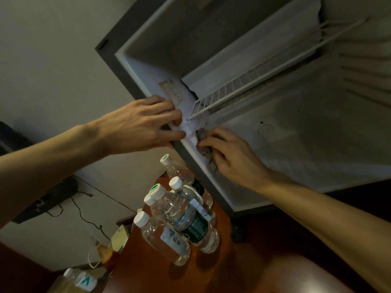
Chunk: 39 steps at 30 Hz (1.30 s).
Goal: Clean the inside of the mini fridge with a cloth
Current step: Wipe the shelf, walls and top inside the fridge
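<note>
Now wiping the left inner wall of the open white mini fridge (296,149), near its front edge.

The right hand (230,157) curls round a crumpled mauve cloth (203,142), pressing it against the smooth white plastic lining; the left hand (146,125) grips the dark grey cabinet edge, fingers hooked inside, steadying it. The thin white wire shelf (254,79) sits just above. Next, probably, the cloth must sweep deeper toward the back. Clear plastic bottles (175,218) stand on the reddish wooden surface (243,261) outside.

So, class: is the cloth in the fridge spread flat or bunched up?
Bunched up. The cloth shows as a crumpled wad under the right hand, whose fingers curl over it against the mini fridge wall.
</note>
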Available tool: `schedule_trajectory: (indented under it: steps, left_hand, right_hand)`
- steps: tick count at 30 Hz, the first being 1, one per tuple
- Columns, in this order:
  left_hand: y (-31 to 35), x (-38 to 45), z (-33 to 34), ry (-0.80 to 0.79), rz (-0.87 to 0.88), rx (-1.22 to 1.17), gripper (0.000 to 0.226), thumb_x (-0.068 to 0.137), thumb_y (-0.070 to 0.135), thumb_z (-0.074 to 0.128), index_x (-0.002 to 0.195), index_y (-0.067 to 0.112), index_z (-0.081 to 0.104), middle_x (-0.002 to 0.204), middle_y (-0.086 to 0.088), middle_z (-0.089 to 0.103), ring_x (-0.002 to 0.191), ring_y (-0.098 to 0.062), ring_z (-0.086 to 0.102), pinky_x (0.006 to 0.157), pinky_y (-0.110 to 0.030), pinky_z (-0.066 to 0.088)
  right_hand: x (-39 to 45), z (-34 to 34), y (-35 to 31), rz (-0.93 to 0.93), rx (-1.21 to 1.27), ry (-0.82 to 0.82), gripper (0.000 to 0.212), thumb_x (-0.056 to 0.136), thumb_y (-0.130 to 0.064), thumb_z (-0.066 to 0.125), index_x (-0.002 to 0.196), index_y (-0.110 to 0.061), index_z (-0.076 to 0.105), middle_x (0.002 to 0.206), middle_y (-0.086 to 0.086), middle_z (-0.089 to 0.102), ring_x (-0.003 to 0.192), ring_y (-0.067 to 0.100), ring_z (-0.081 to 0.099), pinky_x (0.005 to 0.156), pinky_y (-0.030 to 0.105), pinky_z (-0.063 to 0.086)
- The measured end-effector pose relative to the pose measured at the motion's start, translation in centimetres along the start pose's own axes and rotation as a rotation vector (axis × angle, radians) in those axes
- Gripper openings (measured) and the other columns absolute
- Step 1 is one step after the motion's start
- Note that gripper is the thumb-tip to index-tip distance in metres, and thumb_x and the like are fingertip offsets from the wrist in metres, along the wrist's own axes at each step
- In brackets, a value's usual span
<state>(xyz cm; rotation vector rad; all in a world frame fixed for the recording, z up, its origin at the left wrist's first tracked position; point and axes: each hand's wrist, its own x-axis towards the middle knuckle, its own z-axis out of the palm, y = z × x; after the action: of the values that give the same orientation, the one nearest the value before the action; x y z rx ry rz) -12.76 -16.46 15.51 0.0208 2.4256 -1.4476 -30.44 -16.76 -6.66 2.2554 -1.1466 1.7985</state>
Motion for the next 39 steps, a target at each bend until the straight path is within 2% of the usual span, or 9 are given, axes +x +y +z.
schedule_trajectory:
  steps: [3,8,11,14,21,24,27,32,39]
  left_hand:
    - [0.0,-0.2,0.1,0.012,-0.009,0.000,0.037,0.093,0.029,0.045,0.127,0.015,0.055,0.119,-0.019,0.057,0.109,-0.037,0.053,0.089,-0.054,0.053]
    - [0.0,-0.4,0.6,0.028,-0.016,-0.021,0.031,0.102,0.028,0.043,0.127,0.015,0.056,0.119,-0.019,0.056,0.110,-0.035,0.049,0.090,-0.054,0.051]
    - [-0.2,-0.6,0.9,0.039,-0.013,-0.021,0.030,0.105,0.027,0.044,0.129,0.015,0.056,0.122,-0.019,0.056,0.112,-0.036,0.050,0.094,-0.053,0.047]
    - [-0.2,-0.9,1.4,0.029,-0.010,-0.013,0.033,0.104,0.029,0.045,0.131,0.016,0.056,0.124,-0.018,0.055,0.113,-0.036,0.051,0.096,-0.050,0.043]
    - [0.2,-0.5,0.5,-0.003,-0.034,-0.017,0.036,0.096,0.027,0.049,0.128,0.013,0.059,0.122,-0.020,0.057,0.111,-0.038,0.053,0.093,-0.055,0.049]
    - [0.4,-0.3,0.0,-0.020,-0.035,-0.018,0.039,0.096,0.028,0.041,0.126,0.012,0.060,0.120,-0.021,0.058,0.109,-0.039,0.055,0.091,-0.055,0.050]
    - [0.4,0.1,-0.4,-0.029,-0.027,-0.019,0.042,0.095,0.028,0.036,0.125,0.011,0.060,0.119,-0.021,0.058,0.107,-0.039,0.055,0.087,-0.055,0.052]
    - [0.6,-0.1,-0.4,-0.045,-0.037,-0.003,0.043,0.094,0.028,0.036,0.125,0.012,0.061,0.118,-0.020,0.058,0.106,-0.038,0.057,0.087,-0.054,0.053]
    - [0.3,-0.4,0.4,-0.022,-0.040,-0.020,0.040,0.096,0.028,0.044,0.129,0.013,0.061,0.122,-0.019,0.056,0.109,-0.036,0.052,0.089,-0.052,0.051]
  right_hand:
    - [-0.1,0.3,0.4,-0.011,0.013,0.022,0.029,0.095,-0.006,0.054,0.121,-0.013,0.065,0.126,0.002,0.056,0.108,0.017,0.055,0.089,0.031,0.051]
    - [0.8,1.2,2.9,0.018,0.021,0.061,0.031,0.092,-0.005,0.056,0.121,-0.012,0.066,0.122,0.004,0.060,0.103,0.009,0.055,0.092,0.022,0.047]
    - [2.9,2.3,6.1,0.099,-0.008,0.135,0.033,0.091,-0.001,0.054,0.121,-0.009,0.067,0.119,0.011,0.064,0.102,0.022,0.062,0.094,0.031,0.051]
    - [4.8,3.1,8.0,0.111,-0.052,0.165,0.034,0.088,-0.002,0.050,0.116,-0.008,0.068,0.115,0.012,0.065,0.100,0.028,0.063,0.089,0.024,0.046]
    - [2.0,4.2,5.3,0.275,0.022,0.277,0.034,0.089,0.002,0.053,0.116,-0.009,0.069,0.114,0.010,0.066,0.099,0.022,0.062,0.087,0.019,0.043]
    - [-0.6,3.4,4.2,0.235,-0.005,0.201,0.032,0.087,0.005,0.054,0.113,-0.009,0.068,0.108,0.009,0.064,0.091,0.021,0.061,0.079,0.017,0.041]
    - [-2.0,2.5,4.0,0.181,-0.018,0.087,0.031,0.089,0.004,0.054,0.115,-0.008,0.066,0.110,0.008,0.063,0.092,0.022,0.061,0.079,0.027,0.049]
    - [-0.9,2.9,4.1,0.218,-0.008,0.093,0.038,0.094,0.001,0.051,0.128,-0.011,0.063,0.119,0.008,0.061,0.099,0.023,0.062,0.087,0.031,0.052]
    - [2.7,2.9,6.7,0.182,-0.130,0.077,0.034,0.088,-0.006,0.050,0.115,-0.007,0.070,0.117,0.015,0.065,0.099,0.035,0.063,0.084,0.034,0.050]
